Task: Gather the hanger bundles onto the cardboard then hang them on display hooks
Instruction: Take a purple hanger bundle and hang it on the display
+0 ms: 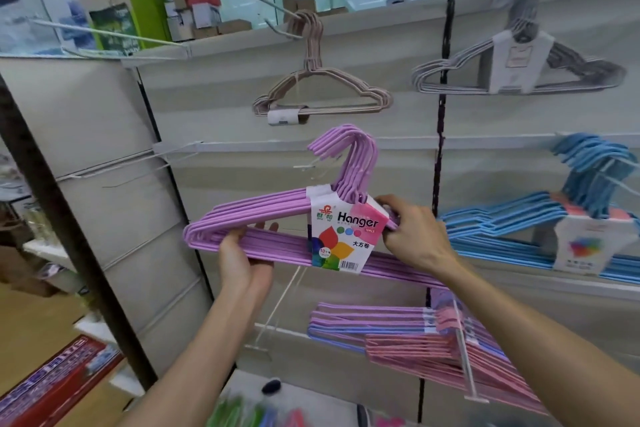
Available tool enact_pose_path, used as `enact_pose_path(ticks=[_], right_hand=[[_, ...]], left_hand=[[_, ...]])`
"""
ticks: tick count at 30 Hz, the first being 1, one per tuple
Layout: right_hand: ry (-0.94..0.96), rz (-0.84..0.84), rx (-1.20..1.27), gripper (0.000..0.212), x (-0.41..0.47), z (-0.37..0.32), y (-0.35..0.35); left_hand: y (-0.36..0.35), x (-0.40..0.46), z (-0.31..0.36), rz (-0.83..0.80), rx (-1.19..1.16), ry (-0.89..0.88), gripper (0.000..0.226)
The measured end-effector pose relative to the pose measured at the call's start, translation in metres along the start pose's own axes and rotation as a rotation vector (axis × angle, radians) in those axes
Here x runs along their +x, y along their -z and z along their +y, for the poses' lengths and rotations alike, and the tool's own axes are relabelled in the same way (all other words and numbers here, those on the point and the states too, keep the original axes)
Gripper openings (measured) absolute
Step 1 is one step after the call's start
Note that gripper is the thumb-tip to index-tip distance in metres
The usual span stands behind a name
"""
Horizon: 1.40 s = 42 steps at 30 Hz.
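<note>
As held before the display wall, purple hanger bundle gripped by both hands: left hand curled round bottom bars, right hand pinching beside the paper label. Looks light, stiff, smooth-coated and slippery; best steadied near the banded neck.

held bundle up in front of the wall panel, left hand at its left end, right hand right of its label. display hook just behind its hook tops. one hung bundle above, another upper right, a third right. more bundles on a lower hook, below right.
</note>
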State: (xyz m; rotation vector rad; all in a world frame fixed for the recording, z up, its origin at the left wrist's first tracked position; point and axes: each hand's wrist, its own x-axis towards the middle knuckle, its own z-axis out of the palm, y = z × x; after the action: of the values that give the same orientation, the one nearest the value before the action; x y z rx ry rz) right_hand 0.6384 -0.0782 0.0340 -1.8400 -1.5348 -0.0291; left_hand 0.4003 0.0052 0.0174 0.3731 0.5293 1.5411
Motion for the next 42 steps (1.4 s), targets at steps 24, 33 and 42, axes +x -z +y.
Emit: enact_pose_path(ticks=[24,33,42], right_hand=[[-0.021,-0.051,-0.245,0.057,0.100,0.016,-0.045],[-0.067,-0.062,-0.293,0.059,0.117,0.026,-0.070],[-0.113,-0.064,-0.309,0.062,0.138,0.034,-0.083]], left_hand=[[-0.007,0.128,-0.054,0.061,-0.071,0.248,0.020],[0.002,0.179,-0.075,0.101,-0.062,0.341,0.028],[-0.011,0.213,-0.099,0.065,-0.058,0.326,0.042]])
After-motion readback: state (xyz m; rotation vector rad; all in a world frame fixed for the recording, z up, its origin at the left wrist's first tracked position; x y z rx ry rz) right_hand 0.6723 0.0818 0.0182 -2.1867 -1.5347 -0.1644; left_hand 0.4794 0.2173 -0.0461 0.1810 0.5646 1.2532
